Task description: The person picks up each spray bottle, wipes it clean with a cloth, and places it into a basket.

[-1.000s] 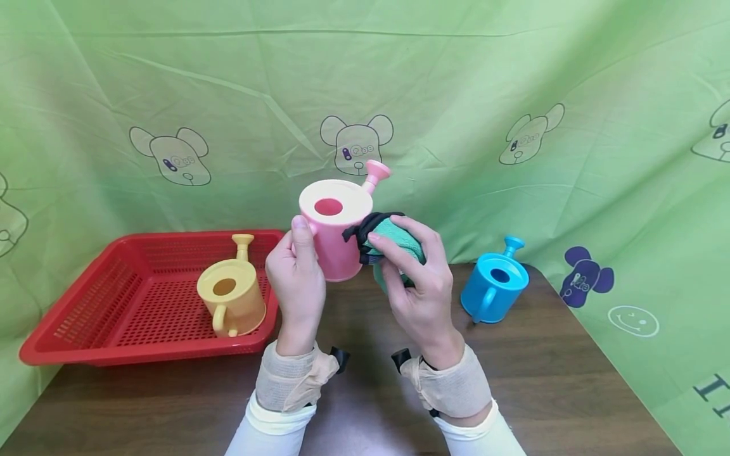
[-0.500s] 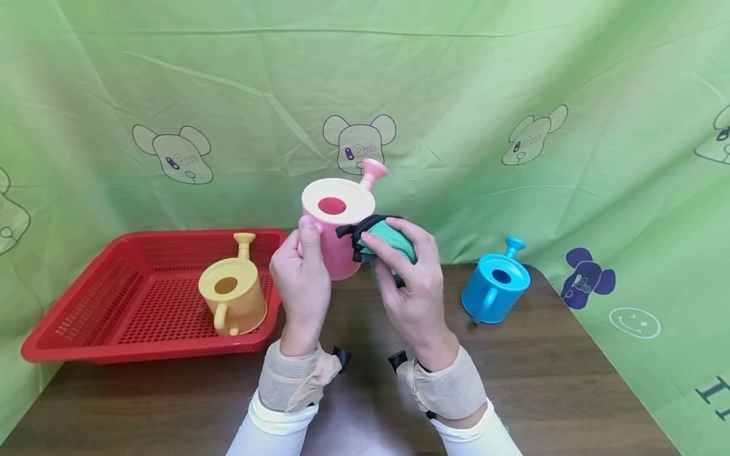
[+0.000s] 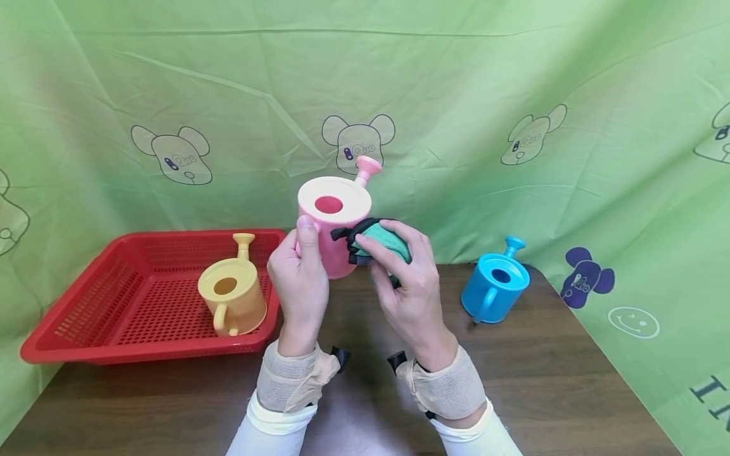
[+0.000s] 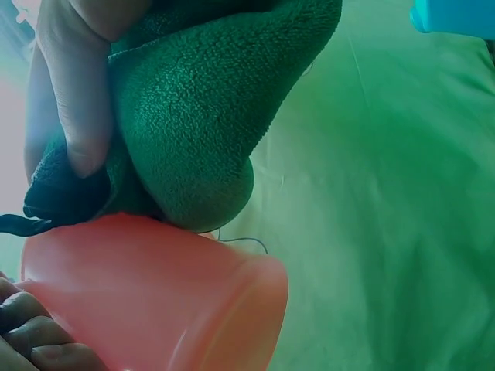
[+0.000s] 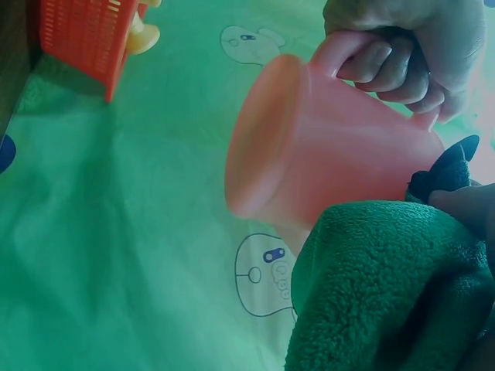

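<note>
A pink watering can (image 3: 336, 247) is held up above the table, its spout tilted to the back right. My left hand (image 3: 299, 275) grips its handle, the fingers curled round it in the right wrist view, where the can's body (image 5: 348, 147) shows side on. In my right hand (image 3: 413, 285) is a bunched green cloth (image 3: 388, 240) with black edging. The cloth touches the right side of the can; in the left wrist view its fluffy pile (image 4: 193, 116) lies against the pink wall. My right palm is hidden.
A red plastic basket (image 3: 131, 351) stands at the left with a yellow watering can (image 3: 245, 304) inside. On the table's (image 3: 542, 392) right side stands a blue watering can (image 3: 493, 288). A printed green curtain (image 3: 433, 76) hangs behind.
My right hand has moved a little left with the cloth, along the pink can's side. The can has shifted slightly and its spout turned a bit left. Both grips are unchanged.
</note>
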A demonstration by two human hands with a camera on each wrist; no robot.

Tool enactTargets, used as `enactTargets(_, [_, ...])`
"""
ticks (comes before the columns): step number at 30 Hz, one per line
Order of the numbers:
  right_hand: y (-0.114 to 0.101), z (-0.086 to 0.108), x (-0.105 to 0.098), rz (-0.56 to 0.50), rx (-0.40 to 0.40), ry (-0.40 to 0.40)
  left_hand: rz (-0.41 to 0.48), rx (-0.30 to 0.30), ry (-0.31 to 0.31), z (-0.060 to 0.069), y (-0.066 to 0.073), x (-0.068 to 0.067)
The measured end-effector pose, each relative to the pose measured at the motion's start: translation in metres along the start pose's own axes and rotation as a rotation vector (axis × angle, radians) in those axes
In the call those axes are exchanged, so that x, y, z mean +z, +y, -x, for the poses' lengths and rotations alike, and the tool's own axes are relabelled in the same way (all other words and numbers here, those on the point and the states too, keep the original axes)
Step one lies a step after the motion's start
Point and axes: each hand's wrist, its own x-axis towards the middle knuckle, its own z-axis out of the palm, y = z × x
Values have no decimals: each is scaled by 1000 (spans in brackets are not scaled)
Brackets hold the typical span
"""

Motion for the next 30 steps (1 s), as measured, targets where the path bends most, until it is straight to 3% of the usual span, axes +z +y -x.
enactTargets(30, [3, 1, 1, 17, -47, -99, 38, -1, -2, -2, 2, -4])
